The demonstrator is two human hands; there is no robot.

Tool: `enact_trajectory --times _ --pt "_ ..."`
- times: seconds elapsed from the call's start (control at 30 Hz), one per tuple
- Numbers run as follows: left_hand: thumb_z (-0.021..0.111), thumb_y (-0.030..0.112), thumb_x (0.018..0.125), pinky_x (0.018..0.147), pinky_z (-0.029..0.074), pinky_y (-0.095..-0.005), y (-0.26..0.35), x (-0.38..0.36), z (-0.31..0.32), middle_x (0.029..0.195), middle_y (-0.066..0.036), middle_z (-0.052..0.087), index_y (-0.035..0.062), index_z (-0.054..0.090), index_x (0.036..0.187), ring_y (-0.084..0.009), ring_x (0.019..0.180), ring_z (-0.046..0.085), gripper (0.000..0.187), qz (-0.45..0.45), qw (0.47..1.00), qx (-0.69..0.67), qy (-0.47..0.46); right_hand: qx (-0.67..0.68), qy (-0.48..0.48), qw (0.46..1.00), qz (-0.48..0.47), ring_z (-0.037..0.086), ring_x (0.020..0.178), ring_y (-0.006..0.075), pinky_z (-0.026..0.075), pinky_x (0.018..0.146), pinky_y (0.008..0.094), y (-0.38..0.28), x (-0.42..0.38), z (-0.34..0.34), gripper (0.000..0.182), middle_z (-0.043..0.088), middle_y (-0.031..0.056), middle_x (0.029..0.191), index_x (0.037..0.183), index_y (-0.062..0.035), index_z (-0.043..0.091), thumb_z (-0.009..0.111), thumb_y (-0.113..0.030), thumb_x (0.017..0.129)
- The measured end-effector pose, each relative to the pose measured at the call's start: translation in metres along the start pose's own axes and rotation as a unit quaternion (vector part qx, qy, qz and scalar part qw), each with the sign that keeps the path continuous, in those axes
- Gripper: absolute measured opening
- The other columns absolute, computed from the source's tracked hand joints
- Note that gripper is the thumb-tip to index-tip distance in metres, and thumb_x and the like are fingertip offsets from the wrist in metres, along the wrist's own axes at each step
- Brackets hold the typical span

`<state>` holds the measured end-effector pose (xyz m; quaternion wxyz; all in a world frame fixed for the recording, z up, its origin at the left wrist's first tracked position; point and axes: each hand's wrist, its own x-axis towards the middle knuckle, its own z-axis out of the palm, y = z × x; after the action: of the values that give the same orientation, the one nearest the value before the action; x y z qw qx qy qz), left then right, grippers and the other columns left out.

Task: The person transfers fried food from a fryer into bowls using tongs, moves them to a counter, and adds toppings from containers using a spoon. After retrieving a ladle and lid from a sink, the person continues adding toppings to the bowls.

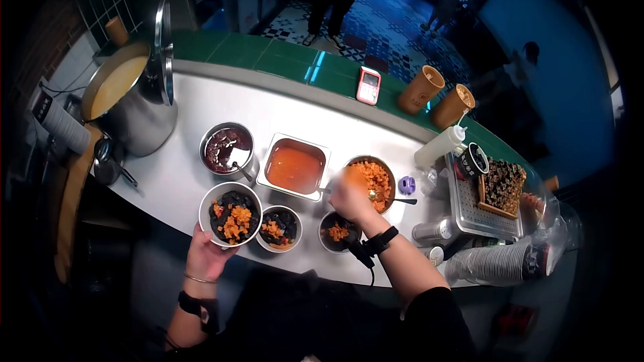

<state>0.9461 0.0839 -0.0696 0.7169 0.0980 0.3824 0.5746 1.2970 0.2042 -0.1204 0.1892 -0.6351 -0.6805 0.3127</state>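
My left hand [206, 255] is wrapped round the underside of a white bowl [203, 218], tilted a little, with black jelly and orange diced pieces in it. My right hand [352, 198] is blurred and looks closed beside the metal bowl of orange dice [379, 177]; what it grips is hidden. A spoon [405, 201] rests in that bowl. Just left of my right hand stands a steel tray of orange liquid [295, 166]. Two more white cups hold black jelly with orange dice: one cup [280, 248] by my left hand, another cup [323, 245] partly under my right wrist.
A metal pot of dark red filling [227, 147] with a spoon stands behind. At left is a tall steel pot [144, 121] with its lid raised. On the right are a squeeze bottle [439, 146], a perforated tray [466, 204] and stacked cups [490, 265]. People stand beyond the green ledge [235, 50].
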Motion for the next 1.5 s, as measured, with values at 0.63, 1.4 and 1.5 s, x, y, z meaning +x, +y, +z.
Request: enact_trajectory --times 0.63,1.4,1.5 --pt "0.055 0.005 0.076 0.089 0.051 -0.0503 0.060 0.067 -0.016 0.109 -0.006 0.048 0.0094 0.034 0.127 -0.0209 0.101 0.053 0.055 -0.223 0.967 0.088 -0.086 0.200 0.163 0.954 0.150 0.060 0.066 0.0078 0.051 0.056 0.0228 -0.059 0.025 0.079 0.024 0.064 0.0051 0.079 0.097 0.0026 0.063 0.052 -0.019 0.097" --pt "0.061 0.017 0.082 0.089 0.040 -0.0601 -0.016 0.094 0.067 0.116 -0.011 0.049 0.0159 0.036 0.122 -0.0273 0.104 0.053 0.047 -0.217 0.970 0.113 -0.006 0.272 0.223 0.935 -0.043 0.055 0.066 0.0051 0.048 0.060 0.0205 -0.116 -0.033 -0.037 0.020 0.060 0.0016 0.079 0.104 0.0014 0.063 0.052 -0.015 0.097" --pt "0.062 0.014 0.081 0.089 0.040 -0.0594 -0.027 0.096 0.070 0.119 -0.010 0.044 0.0165 0.032 0.126 -0.0280 0.107 0.050 0.055 -0.178 0.979 0.096 0.007 -0.073 0.246 0.914 -0.315 0.061 0.066 0.0214 0.049 0.059 0.0288 -0.131 -0.061 -0.038 0.011 0.062 0.0096 0.081 0.097 -0.0012 0.065 0.061 -0.004 0.086"
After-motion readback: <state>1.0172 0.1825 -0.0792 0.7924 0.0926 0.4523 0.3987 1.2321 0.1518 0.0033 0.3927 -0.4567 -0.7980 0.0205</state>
